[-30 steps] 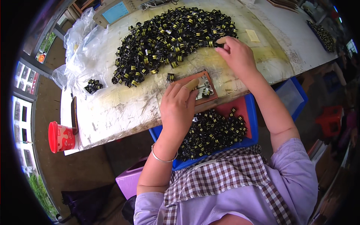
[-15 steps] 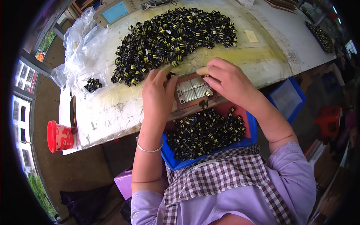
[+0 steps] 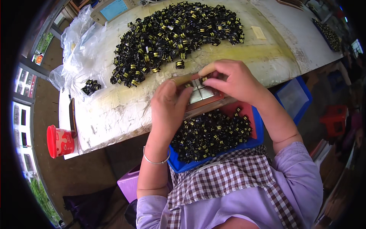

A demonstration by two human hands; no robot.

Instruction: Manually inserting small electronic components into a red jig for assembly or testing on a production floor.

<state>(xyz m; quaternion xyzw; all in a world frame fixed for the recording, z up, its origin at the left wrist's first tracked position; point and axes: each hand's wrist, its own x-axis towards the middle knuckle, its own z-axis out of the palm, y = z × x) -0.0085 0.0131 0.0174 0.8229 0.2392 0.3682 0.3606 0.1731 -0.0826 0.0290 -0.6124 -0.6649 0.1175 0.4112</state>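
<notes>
A silver metal plate with fine ridges [image 3: 199, 94], set in a reddish-brown base [image 3: 207, 102], lies at the table's near edge. My left hand [image 3: 167, 103] reaches over its left side, thumb and fingers closed around a small black-and-yellow component, mostly hidden. Over the far right corner, my right hand [image 3: 234, 80] pinches another such component [image 3: 204, 79], partly covered by the fingertips. Both hands' fingertips nearly meet above the plate. Below, a blue tray [image 3: 259, 128] rests against my checked apron and holds many loose components [image 3: 213, 135].
A large heap of black-and-yellow components [image 3: 171, 34] covers the far table, with one component [image 3: 180, 65] lying apart. Clear plastic bags [image 3: 78, 45], a small cluster of components [image 3: 91, 87] and a red tub [image 3: 60, 141] are at left. An instrument with a screen [image 3: 113, 9] stands behind.
My left hand has moved right, from beside the plate to over it. The component seen at the plate's near edge, above the tray, is no longer there. The right hand stays near the far right corner.
</notes>
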